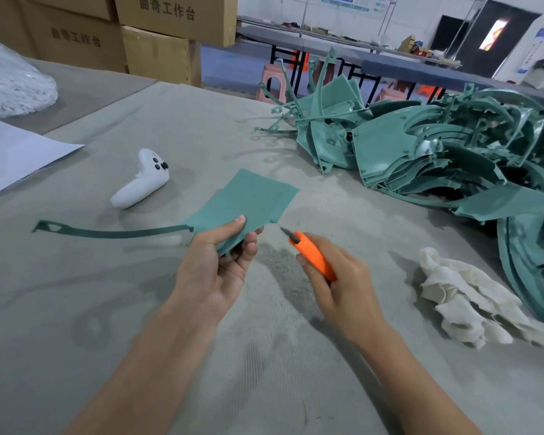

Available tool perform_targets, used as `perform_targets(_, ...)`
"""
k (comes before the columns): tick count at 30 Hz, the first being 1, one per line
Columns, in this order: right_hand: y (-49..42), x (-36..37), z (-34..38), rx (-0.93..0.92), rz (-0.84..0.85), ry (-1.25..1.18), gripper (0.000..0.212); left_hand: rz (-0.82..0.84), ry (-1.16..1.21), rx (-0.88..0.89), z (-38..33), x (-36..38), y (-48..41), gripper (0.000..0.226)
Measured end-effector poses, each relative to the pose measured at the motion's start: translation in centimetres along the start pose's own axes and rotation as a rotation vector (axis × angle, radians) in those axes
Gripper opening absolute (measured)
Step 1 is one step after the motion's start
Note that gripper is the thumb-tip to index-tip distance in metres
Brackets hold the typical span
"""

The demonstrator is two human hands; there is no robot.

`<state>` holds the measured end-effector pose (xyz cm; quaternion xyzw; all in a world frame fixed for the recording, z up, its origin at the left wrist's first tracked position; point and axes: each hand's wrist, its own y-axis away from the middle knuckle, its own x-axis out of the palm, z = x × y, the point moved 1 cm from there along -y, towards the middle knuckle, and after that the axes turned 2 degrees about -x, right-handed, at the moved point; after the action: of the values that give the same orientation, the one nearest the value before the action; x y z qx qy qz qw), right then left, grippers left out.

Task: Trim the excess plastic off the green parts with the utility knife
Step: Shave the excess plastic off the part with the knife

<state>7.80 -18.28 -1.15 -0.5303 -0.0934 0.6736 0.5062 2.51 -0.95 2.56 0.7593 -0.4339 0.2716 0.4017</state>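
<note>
My left hand [215, 262] grips a flat green plastic part [248, 199] by its near edge, thumb on top, above the middle of the table. A long thin green strip runs from that part out to the left. My right hand [336, 277] holds an orange utility knife [311, 254], its short blade pointing up and left, a little to the right of the part's near right corner and apart from it. A big pile of green parts [437, 152] lies at the right.
The grey table cover [139, 324] carries a white game-style controller [145, 180] at the left, a white paper sheet [10, 155] and a clear plastic bag [10, 86] at far left, and crumpled white cloth gloves [462, 296] at the right. Cardboard boxes [157, 32] stand behind.
</note>
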Motion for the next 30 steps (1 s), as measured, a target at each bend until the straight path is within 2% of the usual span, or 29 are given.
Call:
perform_targets(2, 0.1, 0.3, 0.1, -0.004, 0.011, 0.005, 0.031, 0.012, 0.012, -0.014, 0.0, 0.0, 0.0, 0.006)
perform_targets(5, -0.2, 0.2, -0.1, 0.001, -0.078, 0.003, 0.031, 0.01, 0.025, -0.04, 0.1, 0.1, 0.1, 0.005)
perform_targets(7, -0.2, 0.2, 0.0, -0.009, -0.059, 0.004, 0.032, 0.003, 0.061, -0.071, 0.1, 0.0, 0.1, 0.005)
perform_targets(11, -0.2, 0.2, 0.3, -0.026, -0.001, 0.01, 0.032, 0.029, 0.07, -0.116, 0.2, 0.2, 0.3, 0.02)
perform_targets(14, -0.7, -0.4, 0.3, -0.017, -0.062, 0.007, 0.03, 0.025, 0.059, -0.125, 0.1, 0.2, 0.3, 0.013)
perform_targets(18, -1.2, -1.6, -0.5, 0.007, -0.163, 0.002, 0.023, 0.016, 0.04, -0.129, 0.1, 0.0, 0.4, 0.018)
perform_targets(20, -0.9, -1.5, -0.2, -0.022, -0.126, 0.02, 0.027, 0.01, 0.038, -0.135, 0.2, 0.0, 0.4, 0.012)
perform_targets(23, -0.5, -0.8, 0.1, -0.037, -0.013, 0.026, 0.031, 0.008, 0.043, -0.136, 0.2, 0.1, 0.3, 0.016)
perform_targets(30, -1.1, -1.1, -0.2, -0.034, 0.006, 0.033, 0.032, 0.003, 0.032, -0.128, 0.1, 0.3, 0.0, 0.005)
